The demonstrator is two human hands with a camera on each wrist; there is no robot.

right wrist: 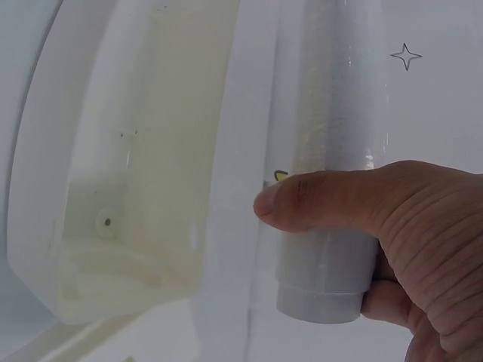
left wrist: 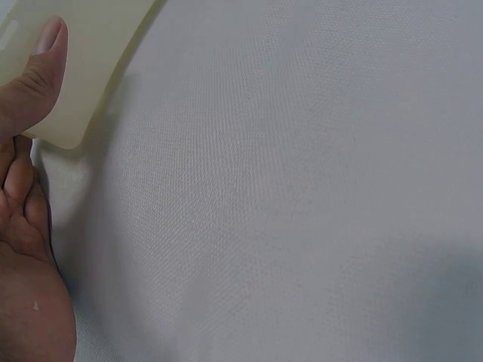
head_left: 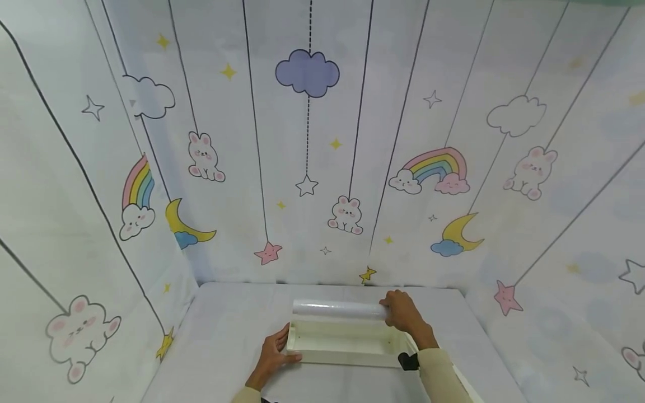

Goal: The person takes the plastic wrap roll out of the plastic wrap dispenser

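A long cream plastic box with an open top, like a cling film dispenser, lies lengthwise on the white table. My left hand grips its left end, the thumb along the near wall and the fingers round the end. Just behind the box, a roll of clear cling film is held level by my right hand at its right end. In the right wrist view the thumb crosses the film roll near its bare core end. The box's trough shows no roll inside.
White cloth covers the table. Behind it and at both sides rise white fabric walls printed with clouds, bunnies and stars. A pale strip lies by the right sleeve, partly hidden. A black piece sits at the right wrist.
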